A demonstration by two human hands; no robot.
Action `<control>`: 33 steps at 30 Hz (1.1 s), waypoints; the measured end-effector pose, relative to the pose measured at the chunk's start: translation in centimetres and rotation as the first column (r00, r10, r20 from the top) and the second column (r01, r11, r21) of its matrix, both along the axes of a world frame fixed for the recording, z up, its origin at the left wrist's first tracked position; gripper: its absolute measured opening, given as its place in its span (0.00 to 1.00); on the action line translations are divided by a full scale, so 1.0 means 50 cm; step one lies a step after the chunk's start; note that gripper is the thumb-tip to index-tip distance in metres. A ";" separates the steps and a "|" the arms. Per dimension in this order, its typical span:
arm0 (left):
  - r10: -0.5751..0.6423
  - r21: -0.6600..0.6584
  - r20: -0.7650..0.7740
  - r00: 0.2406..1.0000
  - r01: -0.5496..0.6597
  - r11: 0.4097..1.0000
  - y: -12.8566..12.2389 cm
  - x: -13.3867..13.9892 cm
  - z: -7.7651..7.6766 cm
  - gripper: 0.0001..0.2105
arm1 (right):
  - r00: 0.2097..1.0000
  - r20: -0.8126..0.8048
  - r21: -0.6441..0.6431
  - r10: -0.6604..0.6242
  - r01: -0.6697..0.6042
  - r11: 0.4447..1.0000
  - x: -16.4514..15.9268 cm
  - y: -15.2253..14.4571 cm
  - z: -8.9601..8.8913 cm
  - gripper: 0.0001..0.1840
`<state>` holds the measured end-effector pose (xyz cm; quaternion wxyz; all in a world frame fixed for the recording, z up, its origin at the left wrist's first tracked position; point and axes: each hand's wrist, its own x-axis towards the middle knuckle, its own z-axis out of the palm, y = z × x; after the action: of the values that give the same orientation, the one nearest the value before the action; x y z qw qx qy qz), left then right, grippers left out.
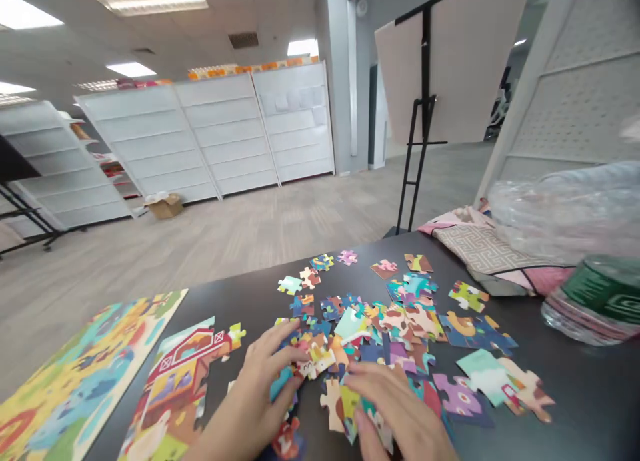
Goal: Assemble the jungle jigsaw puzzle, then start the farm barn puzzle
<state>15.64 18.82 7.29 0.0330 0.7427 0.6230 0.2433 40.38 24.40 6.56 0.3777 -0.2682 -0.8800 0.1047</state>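
A pile of loose jigsaw puzzle pieces [407, 321] lies on the dark table. My left hand [263, 384] reaches into its near left side, fingers curved and apart, with a blue piece [281, 383] between thumb and fingers. Beside its fingertips is a piece with a white animal face [317, 362]. My right hand [400, 411] is spread low over the near pieces, thumb apart from the fingers. A yellow-green piece [349, 402] shows by its fingertips. To the left lies a partly joined puzzle section with a red barn [187, 361].
A colourful picture sheet [95, 367] lies at the table's left edge. On the right are a green-labelled plastic bottle [600, 297], clear plastic wrap [550, 211] and a patterned cloth [495, 254]. An easel stand [417, 161] and white shelves [225, 134] stand beyond.
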 end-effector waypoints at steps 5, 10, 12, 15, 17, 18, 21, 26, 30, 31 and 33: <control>-0.036 0.057 -0.004 0.999 0.036 0.998 0.005 0.001 -0.002 0.15 | 0.853 0.289 0.050 -0.435 0.440 0.896 0.056 0.019 -0.020 0.28; -0.041 0.095 0.068 0.997 0.034 0.995 -0.017 0.024 0.018 0.18 | 0.781 0.392 -0.074 -0.487 0.554 0.829 0.061 0.006 -0.005 0.38; -0.044 0.062 0.058 0.997 0.040 0.997 -0.035 0.040 0.017 0.19 | 0.816 0.401 -0.128 -0.416 0.500 0.856 0.049 -0.005 0.011 0.36; -0.085 -0.030 -0.006 0.996 0.085 0.996 -0.061 0.065 0.002 0.32 | 0.895 0.362 -0.201 -0.260 0.348 0.916 0.033 -0.024 0.033 0.28; -0.140 -0.081 -0.053 0.989 0.135 0.987 -0.071 0.078 -0.009 0.38 | 0.942 0.309 -0.234 -0.130 0.207 0.950 0.030 -0.035 0.043 0.25; -0.163 -0.095 -0.069 0.984 0.156 0.983 -0.075 0.082 -0.013 0.37 | 0.958 0.281 -0.236 -0.063 0.133 0.963 0.031 -0.039 0.047 0.24; -0.179 -0.081 -0.074 0.981 0.173 0.981 -0.080 0.091 -0.017 0.29 | 0.971 0.240 -0.184 0.000 0.045 0.982 0.054 -0.031 0.057 0.22; -0.075 -0.040 -0.028 0.997 0.074 0.996 -0.084 0.098 -0.021 0.21 | 0.912 0.308 -0.082 -0.272 0.310 0.947 0.127 0.035 0.048 0.19; 0.009 -0.027 -0.024 1.000 -0.009 1.000 -0.084 0.101 -0.029 0.19 | 0.875 0.298 -0.087 -0.382 0.423 0.902 0.154 0.068 0.021 0.21; 0.011 -0.023 -0.026 1.000 -0.012 1.000 -0.083 0.101 -0.032 0.19 | 0.868 0.300 -0.085 -0.395 0.437 0.895 0.154 0.069 0.016 0.22; 0.015 -0.021 -0.027 1.000 -0.016 1.000 -0.082 0.101 -0.035 0.19 | 0.865 0.324 -0.084 -0.383 0.429 0.899 0.151 0.065 0.011 0.23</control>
<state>20.68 14.73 5.52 0.0307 0.7406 0.6318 0.2269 47.90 27.64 7.14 0.2317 -0.4888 -0.8397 0.0482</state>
